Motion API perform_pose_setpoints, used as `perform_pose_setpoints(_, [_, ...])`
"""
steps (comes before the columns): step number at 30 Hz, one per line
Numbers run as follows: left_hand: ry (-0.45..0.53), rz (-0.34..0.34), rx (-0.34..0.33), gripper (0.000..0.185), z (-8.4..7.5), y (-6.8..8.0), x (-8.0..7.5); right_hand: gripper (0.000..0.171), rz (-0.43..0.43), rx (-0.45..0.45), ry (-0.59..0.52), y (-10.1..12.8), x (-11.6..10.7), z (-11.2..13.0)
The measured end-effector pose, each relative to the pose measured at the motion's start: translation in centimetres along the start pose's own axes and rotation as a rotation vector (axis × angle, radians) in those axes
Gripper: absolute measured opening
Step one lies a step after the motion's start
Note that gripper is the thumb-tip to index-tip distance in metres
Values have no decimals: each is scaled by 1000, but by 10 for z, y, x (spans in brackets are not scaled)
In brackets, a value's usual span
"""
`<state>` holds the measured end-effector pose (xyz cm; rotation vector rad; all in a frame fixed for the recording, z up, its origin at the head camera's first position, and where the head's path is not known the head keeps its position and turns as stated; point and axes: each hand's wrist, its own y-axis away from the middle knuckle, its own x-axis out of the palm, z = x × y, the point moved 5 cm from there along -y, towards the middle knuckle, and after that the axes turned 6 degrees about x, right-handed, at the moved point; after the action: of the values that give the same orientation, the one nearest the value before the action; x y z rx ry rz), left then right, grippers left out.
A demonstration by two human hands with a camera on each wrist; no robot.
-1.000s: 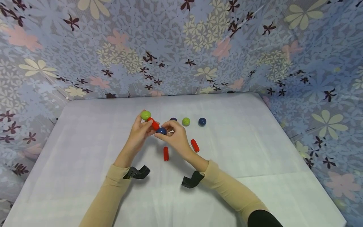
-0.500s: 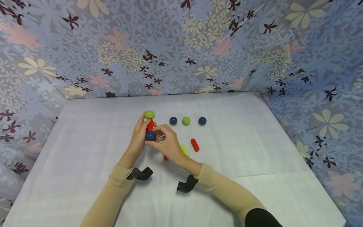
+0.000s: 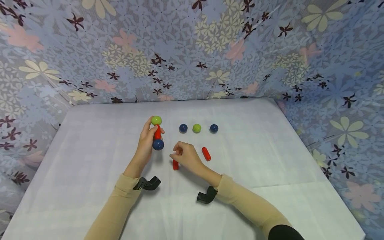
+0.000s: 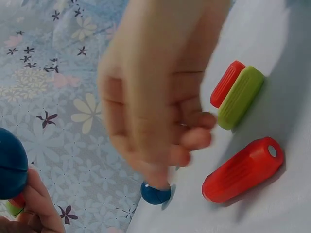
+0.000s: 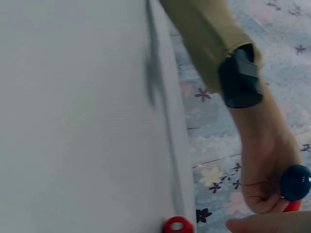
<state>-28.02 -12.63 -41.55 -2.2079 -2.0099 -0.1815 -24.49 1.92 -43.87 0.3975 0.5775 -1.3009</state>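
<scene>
On the table (image 3: pixel 90 160), places reckoned from the red rod (image 3: pixel 157 132):
Red rod: held upright, green ball (image 3: pixel 156 120) on top, blue ball (image 3: pixel 158 144) below.
Left hand (image 3: pixel 147 143): grip clamped round the rod.
Right hand (image 3: pixel 186 156): just right and nearer; fingers loosely curled, nothing held.
Loose red piece (image 3: pixel 175 164): beneath the right fingertips.
Second red piece (image 3: pixel 206 153): farther right.

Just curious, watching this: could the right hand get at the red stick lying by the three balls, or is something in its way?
Probably yes. The right hand hovers low with nothing in it, and the red stick lies right beside it on bare cloth.
</scene>
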Motion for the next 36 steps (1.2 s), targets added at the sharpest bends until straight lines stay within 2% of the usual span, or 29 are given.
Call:
perform_pose_setpoints(3, [-10, -1, -5, 49, 1, 0, -1, 21, 36, 18, 85, 4, 7, -5])
perform_pose_setpoints(11, [-20, -1, 3, 47, 0, -1, -3, 26, 52, 50, 226, 9, 13, -3])
perform_pose_setpoints(25, [-38, -3, 1, 48, -1, -2, -4, 13, 46, 100, 260, 8, 15, -11])
perform_pose_setpoints(29, [-49, 1, -6, 48, 0, -2, -4, 13, 6, 101, 163, 5, 9, -13])
perform_pose_setpoints(33, [-54, 0, -8, 48, 1, -3, -4, 12, -36, 54, -33, -2, -4, -8])
perform_pose_setpoints(36, [-63, -3, -3, 48, 2, -3, -3, 15, -25, 41, -206, -8, -15, -4])
